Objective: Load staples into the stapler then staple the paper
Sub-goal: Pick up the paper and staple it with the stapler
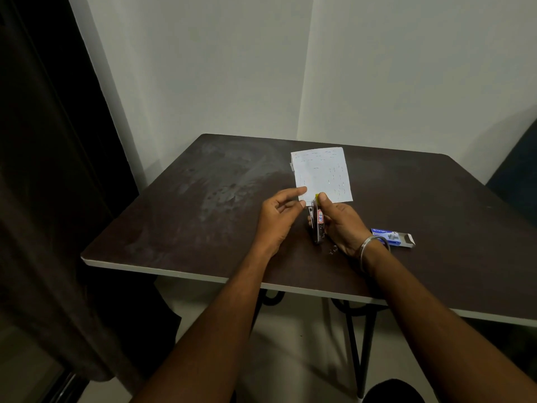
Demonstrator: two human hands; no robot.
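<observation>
White paper (321, 175) is being pinched by the left hand (279, 219) beside the stapler (317, 221), which the right hand (341, 225) is gripping; press firmly, keeping the sheet flat.

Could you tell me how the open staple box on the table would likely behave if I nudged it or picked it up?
The staple box looks like thin card, so it is probably light and would slide on the smooth table rather than roll, since it lies flat. Its end flap stands open, so tilting it may spill any staples inside. It would likely crush if squeezed.
</observation>
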